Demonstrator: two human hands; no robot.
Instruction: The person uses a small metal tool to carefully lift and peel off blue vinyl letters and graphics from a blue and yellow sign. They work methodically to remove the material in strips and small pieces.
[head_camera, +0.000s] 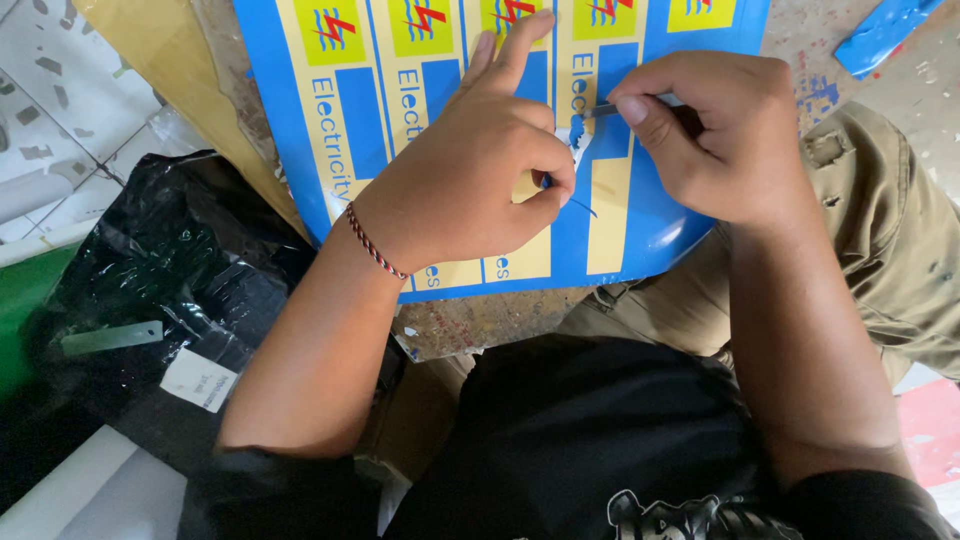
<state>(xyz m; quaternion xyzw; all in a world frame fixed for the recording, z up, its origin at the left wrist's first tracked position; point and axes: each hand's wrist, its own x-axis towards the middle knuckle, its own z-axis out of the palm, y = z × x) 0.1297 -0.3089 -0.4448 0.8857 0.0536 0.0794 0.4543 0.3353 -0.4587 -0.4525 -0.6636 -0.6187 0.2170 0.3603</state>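
A large blue and yellow vinyl sticker sheet (460, 130) lies on a paint-flecked work surface (480, 325), in the middle of the view, with its near edge just above the person's lap. Near its centre, a thin strip of blue vinyl (572, 170) is lifted from the sheet. The left hand (470, 170) is closed in a pinch, thumb and bent finger gripping the strip, while its other fingers stretch flat toward the far end of the sheet. The right hand (715, 135) is curled tightly around a slim metal blade tool (625, 105), its tip touching the sheet just beside the left fingertips. To weed the strip cleanly, it seems best to keep the blade shallow, pull the strip low and slowly, and press the sheet flat. To the left sits a crumpled black plastic bag (170, 270) with a grey metal strip (110, 338) lying on it. Far right lies a blue vinyl scrap (885, 32).
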